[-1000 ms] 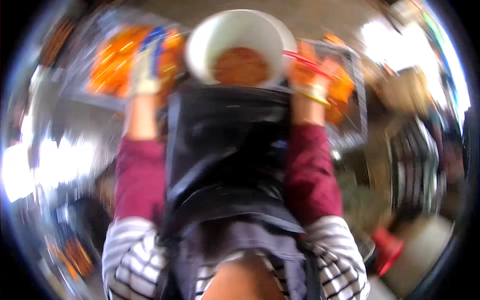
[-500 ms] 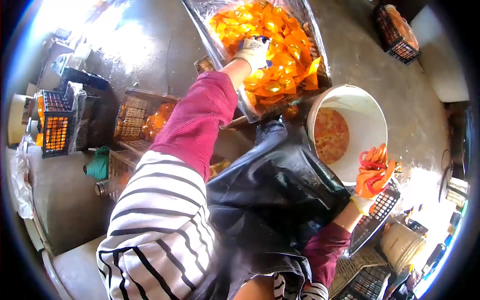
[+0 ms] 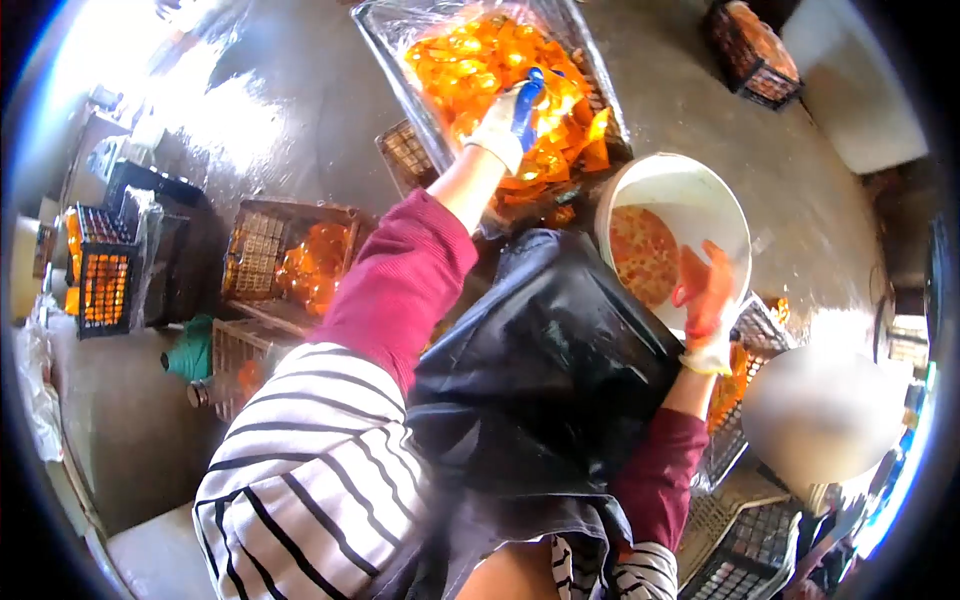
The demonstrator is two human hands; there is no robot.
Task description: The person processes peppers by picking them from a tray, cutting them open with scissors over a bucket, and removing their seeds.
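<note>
My left hand (image 3: 508, 122), in a white glove with blue fingers, reaches into a heap of glossy orange pieces (image 3: 470, 55) in a plastic-lined crate (image 3: 392, 55). Its fingers curl against a piece and partly hide it. Over the near rim of a white bucket (image 3: 712, 190) is my right hand (image 3: 708, 300), in an orange glove with a pale cuff. A red loop shows beside its fingers; what it belongs to, I cannot make out. Small orange-red chunks (image 3: 640, 255) lie in the bucket. A black apron (image 3: 550, 370) covers my lap.
On the left stand a brown crate (image 3: 255, 250) with orange contents and a black crate (image 3: 105, 270). A filled crate (image 3: 755, 55) sits at the upper right. Another crate (image 3: 735, 440) and a blurred pale round shape (image 3: 825, 415) are at the lower right.
My right hand has moved up and inward over the bucket's rim, its fingers now more upright. My left hand has turned, showing more blue. The whole view has shifted slightly.
</note>
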